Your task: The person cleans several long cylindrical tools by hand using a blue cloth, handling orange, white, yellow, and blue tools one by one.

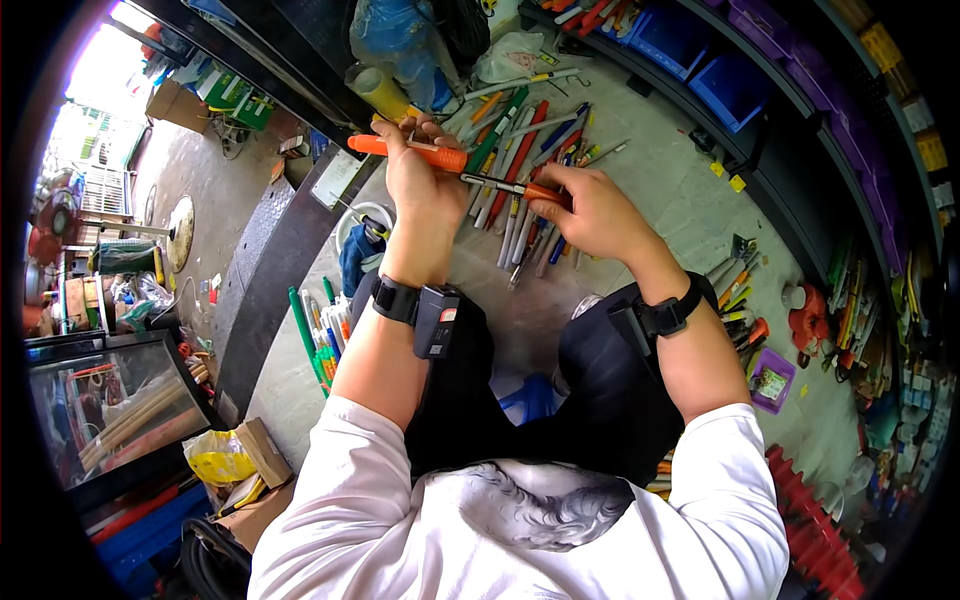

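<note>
My left hand (424, 169) is closed around an orange plastic sleeve (442, 156), tube-like and lying roughly level. In my right hand (596, 210) is the orange handle (546, 195) of a tool with a dark metal shaft (491, 183). The shaft's far end is close to the sleeve's right end; whether they touch I cannot tell. Under and beyond both hands, a loose pile of long thin tools or tubes (519, 161), red, green, white and blue, lies on the floor. A black strap with a small device sits on each forearm.
A dark shelf with blue bins (731, 86) and purple bins (817, 67) curves along the right. More long items (322, 337) stand at the left knee, near a white bucket (364, 221). A purple basket (772, 381) and red bag (808, 319) lie right. A raised dark threshold (266, 277) runs left.
</note>
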A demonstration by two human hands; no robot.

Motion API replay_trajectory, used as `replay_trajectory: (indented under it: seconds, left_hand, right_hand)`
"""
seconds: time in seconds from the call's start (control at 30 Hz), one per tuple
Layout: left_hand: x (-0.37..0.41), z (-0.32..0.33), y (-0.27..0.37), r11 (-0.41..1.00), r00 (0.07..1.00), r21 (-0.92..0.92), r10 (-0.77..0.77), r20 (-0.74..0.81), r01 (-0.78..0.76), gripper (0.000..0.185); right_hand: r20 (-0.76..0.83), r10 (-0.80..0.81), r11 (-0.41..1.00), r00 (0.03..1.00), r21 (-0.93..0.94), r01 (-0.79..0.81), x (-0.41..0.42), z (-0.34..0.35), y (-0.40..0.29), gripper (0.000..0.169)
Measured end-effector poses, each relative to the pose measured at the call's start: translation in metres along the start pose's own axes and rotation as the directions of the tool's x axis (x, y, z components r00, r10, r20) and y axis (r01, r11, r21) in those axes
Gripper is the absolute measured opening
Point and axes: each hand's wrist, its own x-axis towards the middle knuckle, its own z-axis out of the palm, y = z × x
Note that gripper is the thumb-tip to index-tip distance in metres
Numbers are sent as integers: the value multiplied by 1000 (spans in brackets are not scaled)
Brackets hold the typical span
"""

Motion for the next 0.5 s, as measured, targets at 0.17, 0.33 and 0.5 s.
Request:
replay_trajectory:
  seconds: [0.17,0.33,0.5]
  left_hand:
    - [5,-5,5,999,1000,-32,-15,27,16,43]
    - [-15,11,-16,932,984,333,99,147,-143,33]
    - [-23,9,-35,945,992,320,22,127,-62,36]
  right_hand:
    - [-11,-14,1000,1000,-4,14,1,-1,-2,24]
    - [-205,-126,976,971,-199,85,1,15,-4,26]
    - [-311,-203,944,928,-313,102,4,37,-22,26]
